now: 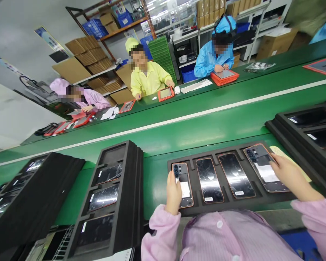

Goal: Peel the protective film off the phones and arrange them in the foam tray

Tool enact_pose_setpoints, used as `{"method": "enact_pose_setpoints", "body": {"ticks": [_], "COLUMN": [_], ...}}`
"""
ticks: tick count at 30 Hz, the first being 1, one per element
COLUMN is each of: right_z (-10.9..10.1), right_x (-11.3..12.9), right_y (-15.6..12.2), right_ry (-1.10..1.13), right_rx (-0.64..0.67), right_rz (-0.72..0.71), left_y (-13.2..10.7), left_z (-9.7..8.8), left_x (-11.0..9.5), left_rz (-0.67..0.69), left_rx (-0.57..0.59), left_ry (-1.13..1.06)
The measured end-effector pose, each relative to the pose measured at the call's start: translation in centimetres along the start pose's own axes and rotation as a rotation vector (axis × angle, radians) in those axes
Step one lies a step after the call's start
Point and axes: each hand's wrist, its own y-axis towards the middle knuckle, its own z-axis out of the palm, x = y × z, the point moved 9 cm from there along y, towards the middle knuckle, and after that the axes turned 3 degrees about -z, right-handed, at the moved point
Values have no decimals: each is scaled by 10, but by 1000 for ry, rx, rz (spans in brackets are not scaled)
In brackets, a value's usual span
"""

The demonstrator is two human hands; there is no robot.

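In the head view, a tray (226,183) lay along the near edge of the desk (154,188), its inner two phones (209,177) seated screen up. The left hand (174,194) pinched the left-end phone (185,188), the right hand (286,172) the right-end phone (266,172), both back up, their seating unclear.

At one dark tray (198,199) along the bench's (233,123) near edge are four phones (209,181), two screen up and two camera side up. One tray stack (130,203) to its left shows three more on top. Three capped people (149,80) line the far edge.
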Motion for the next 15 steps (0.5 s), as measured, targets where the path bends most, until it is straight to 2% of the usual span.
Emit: {"method": "enact_pose_setpoints", "body": {"ticks": [2, 4, 6, 9, 12, 15], "right_z": [11, 28, 49, 73, 77, 62], "right_x": [23, 56, 94, 138, 145, 115], "right_y": [-6, -16, -29, -43, -45, -39], "right_ry": [-6, 5, 35, 50, 55, 71], "right_rx": [-12, 8, 56, 117, 150, 166], "right_rz": [-59, -132, -216, -257, -207, -116], "left_y": [-13, -26, -39, -47, -42, -24], "left_z": [17, 39, 68, 98, 99, 75], "left_x": [-26, -60, -92, -121, -130, -114], "left_rz": [69, 203, 326, 373, 341, 224], "left_rx": [-31, -5, 106, 235, 276, 293], "left_ry": [52, 137, 211, 289, 302, 130]}}
